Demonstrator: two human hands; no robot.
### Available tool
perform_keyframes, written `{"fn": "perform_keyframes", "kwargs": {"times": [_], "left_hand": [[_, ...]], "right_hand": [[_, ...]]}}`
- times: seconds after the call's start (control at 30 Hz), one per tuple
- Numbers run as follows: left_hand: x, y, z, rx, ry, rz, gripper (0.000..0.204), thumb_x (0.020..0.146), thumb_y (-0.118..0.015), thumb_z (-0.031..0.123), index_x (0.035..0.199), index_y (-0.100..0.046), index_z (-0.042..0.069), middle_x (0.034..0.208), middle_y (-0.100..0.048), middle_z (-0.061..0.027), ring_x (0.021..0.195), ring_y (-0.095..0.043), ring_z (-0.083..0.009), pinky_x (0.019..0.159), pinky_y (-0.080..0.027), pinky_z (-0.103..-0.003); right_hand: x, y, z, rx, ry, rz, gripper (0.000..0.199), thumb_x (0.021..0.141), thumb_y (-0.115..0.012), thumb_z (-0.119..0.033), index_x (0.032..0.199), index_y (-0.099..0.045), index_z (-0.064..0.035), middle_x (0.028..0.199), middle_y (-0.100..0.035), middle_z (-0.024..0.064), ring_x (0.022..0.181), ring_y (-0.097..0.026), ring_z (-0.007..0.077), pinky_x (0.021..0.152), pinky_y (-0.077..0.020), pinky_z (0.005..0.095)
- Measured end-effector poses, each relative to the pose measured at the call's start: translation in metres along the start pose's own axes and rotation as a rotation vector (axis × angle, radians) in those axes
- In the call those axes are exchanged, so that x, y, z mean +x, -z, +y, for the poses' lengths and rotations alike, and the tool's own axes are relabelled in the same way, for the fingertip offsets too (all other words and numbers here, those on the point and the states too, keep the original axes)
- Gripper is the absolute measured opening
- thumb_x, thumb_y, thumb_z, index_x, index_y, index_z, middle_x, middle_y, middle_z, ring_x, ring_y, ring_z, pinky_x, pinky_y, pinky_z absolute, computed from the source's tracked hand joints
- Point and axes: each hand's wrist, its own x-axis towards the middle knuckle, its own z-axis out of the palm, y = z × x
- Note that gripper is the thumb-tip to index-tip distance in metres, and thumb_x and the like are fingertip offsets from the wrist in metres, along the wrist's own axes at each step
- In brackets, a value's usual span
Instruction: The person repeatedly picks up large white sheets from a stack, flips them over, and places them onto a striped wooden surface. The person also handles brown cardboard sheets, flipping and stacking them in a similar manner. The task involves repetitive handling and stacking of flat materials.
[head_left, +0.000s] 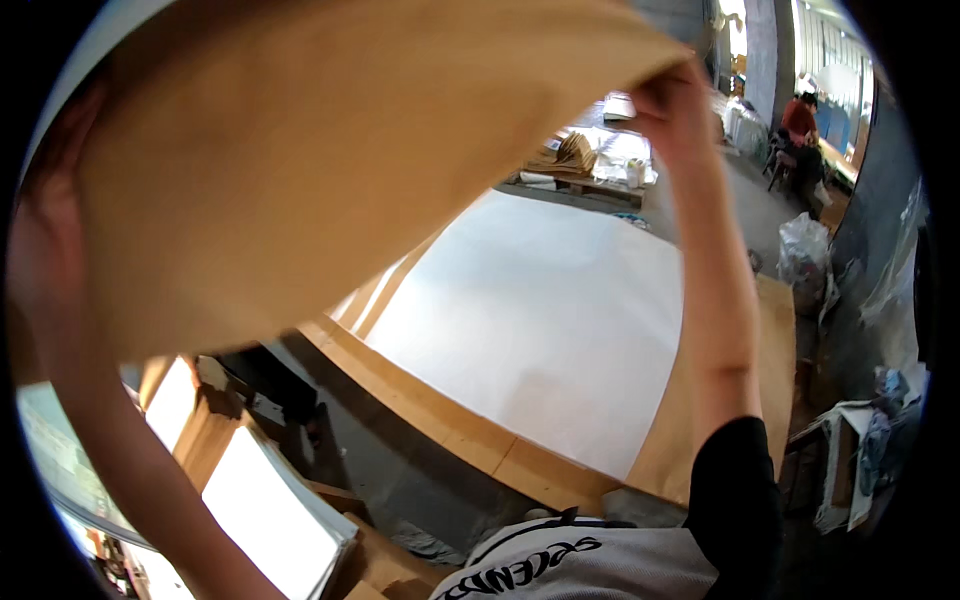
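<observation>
A large brown paper sheet (330,170) is raised high in front of me, tilted and slightly curved, and it covers much of the upper left. My right hand (680,110) pinches its right corner, with the arm stretched up and forward. At the far left my left hand (55,230), blurred and in shadow, grips the opposite edge. Below the raised sheet lies a wide white sheet (540,320) on a brown board surface (745,380), whose brown border shows along the near and right sides.
Bright white sheets (270,520) lie stacked at the lower left. Farther off, a pallet (600,188) bears brown and white paper goods. A person in red (800,120) sits at the back right. Clear plastic bags (803,250) and a cluttered stand (845,460) line the right side.
</observation>
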Motion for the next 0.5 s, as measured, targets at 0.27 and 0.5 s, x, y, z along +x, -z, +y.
{"fn": "perform_keyframes", "kwargs": {"times": [0.27,0.5], "left_hand": [[-0.027,-0.149,-0.094,-1.027,0.327,0.666,0.032,0.087,-0.042,0.029,0.111,-0.048,0.009,0.107,-0.052,-0.0098,0.098,-0.049,-0.0150,0.089,-0.034,-0.033],[-0.201,-0.281,-0.206,-1.326,1.152,0.464,0.052,0.081,-0.055,0.026,0.122,-0.035,0.001,0.116,-0.044,-0.0038,0.107,-0.040,-0.0153,0.090,-0.033,-0.031]], "right_hand": [[-0.177,0.042,-0.146,-1.093,0.525,0.686,0.039,0.076,-0.052,-0.002,0.114,-0.044,-0.0032,0.118,-0.042,0.0131,0.103,-0.045,0.0251,0.077,-0.0477,0.0354],[-0.317,-0.036,0.016,-0.904,-0.142,1.495,0.024,0.078,-0.057,-0.030,0.089,-0.049,-0.0103,0.058,-0.041,-0.0026,0.039,-0.029,0.0034,0.034,-0.0249,0.0175]]}}
